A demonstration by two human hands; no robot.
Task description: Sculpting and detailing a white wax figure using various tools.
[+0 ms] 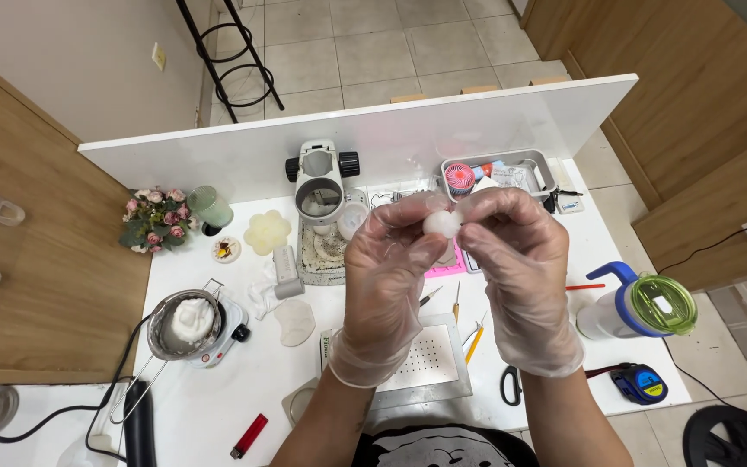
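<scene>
Bright, even light falls from overhead onto the white table (244, 372), washing its surface nearly featureless. Shadows beneath things near the table's middle are soft and short. Everything looks sharp; beyond the table, wall and floor lines bow outward.

Both hands, left (386, 277) and right (525, 277), wear thin, clear, crinkled disposable gloves to the wrists; forearms are bare, shirt black with white print.

A small, round, white waxy lump (442, 224) sat just above the middle of the frame, raised off the white table, pinched between gloved fingertips from both sides, its top exposed.
</scene>
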